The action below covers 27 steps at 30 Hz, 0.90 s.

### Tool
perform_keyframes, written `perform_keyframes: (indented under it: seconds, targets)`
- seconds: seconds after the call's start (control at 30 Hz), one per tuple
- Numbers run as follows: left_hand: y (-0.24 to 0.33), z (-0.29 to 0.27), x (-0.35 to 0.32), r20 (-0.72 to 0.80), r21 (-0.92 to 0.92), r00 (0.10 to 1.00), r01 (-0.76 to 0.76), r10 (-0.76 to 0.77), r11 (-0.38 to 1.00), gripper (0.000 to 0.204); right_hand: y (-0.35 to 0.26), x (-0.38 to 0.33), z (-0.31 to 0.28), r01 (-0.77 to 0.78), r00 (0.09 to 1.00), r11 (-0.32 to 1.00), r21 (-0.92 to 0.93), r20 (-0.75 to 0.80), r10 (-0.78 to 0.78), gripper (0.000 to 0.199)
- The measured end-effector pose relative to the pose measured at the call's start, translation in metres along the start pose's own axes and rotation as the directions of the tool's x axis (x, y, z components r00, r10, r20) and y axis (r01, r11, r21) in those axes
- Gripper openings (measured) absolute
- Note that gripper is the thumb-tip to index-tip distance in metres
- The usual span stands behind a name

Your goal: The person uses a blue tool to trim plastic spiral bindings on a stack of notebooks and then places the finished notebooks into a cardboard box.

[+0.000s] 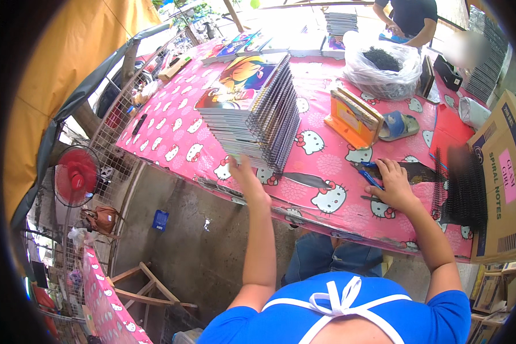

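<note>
A tall stack of spiral notebooks [252, 109] with bright cartoon covers and black coils stands on the pink table. My left hand [247, 180] is at the stack's lower front corner, fingers stretched up along its side; part of them is hard to make out. Toward the right, my right hand [394, 186] lies palm down with fingers apart. Its fingertips are beside blue-handled pliers [371, 179], partly hidden by the hand. A dark flat blade-like tool [307, 180] lies between my hands.
An orange wooden frame [350, 123] and a slipper [399, 125] lie beyond my right hand. Black coils [464, 183] stand against a cardboard box [504, 183] at right. A plastic bag [378, 80] of coils sits farther back, near another person [410, 20]. A red fan [76, 176] stands left.
</note>
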State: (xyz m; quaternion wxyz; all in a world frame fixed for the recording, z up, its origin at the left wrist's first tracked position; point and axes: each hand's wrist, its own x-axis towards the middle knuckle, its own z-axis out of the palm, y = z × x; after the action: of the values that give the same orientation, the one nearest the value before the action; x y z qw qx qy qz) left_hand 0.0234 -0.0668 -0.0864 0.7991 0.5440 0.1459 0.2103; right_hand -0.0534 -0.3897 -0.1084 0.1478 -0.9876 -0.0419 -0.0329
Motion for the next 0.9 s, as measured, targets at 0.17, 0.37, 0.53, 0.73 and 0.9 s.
perform_keyframes:
  seconds: [0.17,0.37,0.53,0.73,0.9]
  targets:
    - [0.069,0.028,0.006,0.046,0.046,0.932,-0.361,0.359,0.931,0.064,-0.004,0.005,-0.024,0.067,0.994,0.995,-0.076,0.093,-0.06,0.058]
    - [0.072,0.047,-0.006,0.309,0.351,0.691,-0.721,0.653,0.598,0.062,-0.003,0.019,-0.001,0.114,0.993,0.937,0.332,-0.078,-0.093,0.034]
    - [0.074,0.038,0.049,-0.022,0.166,0.808,-0.578,0.589,0.799,0.064,-0.079,0.071,-0.037,0.296,0.942,0.547,0.783,-0.333,-0.033,0.034]
    - [0.089,0.02,0.133,0.11,-0.078,0.962,-0.243,0.251,0.967,0.067,-0.177,0.172,-0.027,0.644,0.656,0.202,0.738,-0.668,0.352,0.037]
    - [0.085,0.032,0.135,0.302,-0.153,0.943,-0.093,0.136,0.984,0.063,-0.229,0.216,-0.012,0.684,0.349,0.544,0.485,-0.873,0.34,0.041]
